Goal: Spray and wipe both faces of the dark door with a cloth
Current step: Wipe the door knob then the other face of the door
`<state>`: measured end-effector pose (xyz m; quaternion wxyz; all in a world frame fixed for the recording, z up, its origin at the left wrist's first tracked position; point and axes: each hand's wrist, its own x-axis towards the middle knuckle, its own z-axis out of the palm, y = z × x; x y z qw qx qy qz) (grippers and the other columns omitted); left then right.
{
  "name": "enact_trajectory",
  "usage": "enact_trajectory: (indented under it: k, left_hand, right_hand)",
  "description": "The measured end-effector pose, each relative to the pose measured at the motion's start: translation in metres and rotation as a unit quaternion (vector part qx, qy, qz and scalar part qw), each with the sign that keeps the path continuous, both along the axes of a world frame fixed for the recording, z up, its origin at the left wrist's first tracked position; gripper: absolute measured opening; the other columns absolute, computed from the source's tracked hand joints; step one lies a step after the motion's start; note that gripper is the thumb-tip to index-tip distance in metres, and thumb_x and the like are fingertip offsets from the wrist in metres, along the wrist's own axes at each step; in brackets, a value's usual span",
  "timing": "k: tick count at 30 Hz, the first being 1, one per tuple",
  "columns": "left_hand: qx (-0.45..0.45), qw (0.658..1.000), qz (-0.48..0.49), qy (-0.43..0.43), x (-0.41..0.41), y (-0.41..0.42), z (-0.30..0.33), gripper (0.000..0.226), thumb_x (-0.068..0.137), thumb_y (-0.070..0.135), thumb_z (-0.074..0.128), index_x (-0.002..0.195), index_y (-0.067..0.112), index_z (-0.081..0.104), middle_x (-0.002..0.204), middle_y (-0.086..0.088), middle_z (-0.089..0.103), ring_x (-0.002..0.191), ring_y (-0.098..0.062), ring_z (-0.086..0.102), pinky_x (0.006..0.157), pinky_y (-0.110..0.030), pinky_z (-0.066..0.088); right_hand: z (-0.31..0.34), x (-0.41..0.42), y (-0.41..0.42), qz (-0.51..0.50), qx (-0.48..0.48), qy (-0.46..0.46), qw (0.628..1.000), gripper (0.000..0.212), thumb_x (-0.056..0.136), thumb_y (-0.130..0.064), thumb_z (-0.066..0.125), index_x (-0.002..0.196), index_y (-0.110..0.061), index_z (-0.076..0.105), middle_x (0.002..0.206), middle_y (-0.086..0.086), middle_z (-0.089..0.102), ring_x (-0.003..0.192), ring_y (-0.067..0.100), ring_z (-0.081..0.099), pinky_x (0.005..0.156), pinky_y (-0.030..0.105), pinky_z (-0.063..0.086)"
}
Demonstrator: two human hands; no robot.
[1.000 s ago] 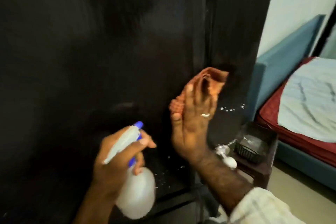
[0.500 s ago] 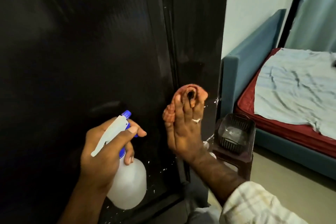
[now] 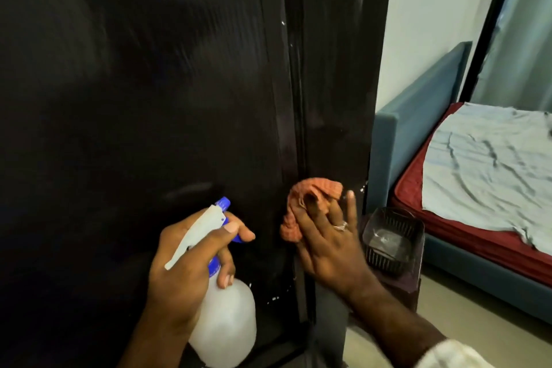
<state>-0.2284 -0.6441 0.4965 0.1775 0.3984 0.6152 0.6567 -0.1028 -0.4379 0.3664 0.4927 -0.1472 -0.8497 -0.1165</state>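
The left hand [image 3: 191, 260] is curling its fingers tight around something, pointer finger stretched forward. Beside it, the right hand [image 3: 331, 242] is pressing flat, fingers spread.

free: door [image 3: 149, 98] face above | blocked right: basket [image 3: 392, 240], bed [image 3: 418, 128]

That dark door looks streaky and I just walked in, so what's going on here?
A person is cleaning the dark door. The right hand presses an orange cloth flat against the door low down, near its edge. The left hand grips a white spray bottle with a blue nozzle, pointed at the door. White droplets speckle the lower door. A dark basket sits beside it, with a bed behind.
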Motion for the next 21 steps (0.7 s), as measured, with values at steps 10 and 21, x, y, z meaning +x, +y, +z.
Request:
enact_trajectory:
  k: [10, 21]
  left_hand:
    - [0.006, 1.0, 0.006, -0.009, 0.014, 0.025, -0.008, 0.019, 0.102, 0.007, 0.061, 0.091, 0.003, 0.076, 0.087, -0.014, 0.079, 0.04, -0.026, 0.051, 0.049, -0.037, 0.049]
    - [0.013, 1.0, 0.007, -0.009, 0.025, 0.038, 0.012, 0.02, 0.101, 0.009, 0.063, 0.087, 0.004, 0.078, 0.082, -0.014, 0.078, 0.043, -0.034, 0.049, 0.051, -0.039, 0.049]
  right_hand:
    - [0.002, 0.002, 0.004, 0.001, -0.173, 0.062, 0.983, 0.074, 0.113, -0.044, 0.033, 0.172, -0.009, 0.003, 0.179, 0.02, 0.0, 0.165, 0.042, -0.005, 0.132, 0.063, -0.001]
    - [0.006, 0.006, 0.014, 0.042, -0.104, 0.019, 0.993, 0.071, 0.111, -0.04, 0.045, 0.171, -0.015, 0.019, 0.176, 0.019, 0.024, 0.162, 0.049, 0.017, 0.129, 0.072, 0.008]
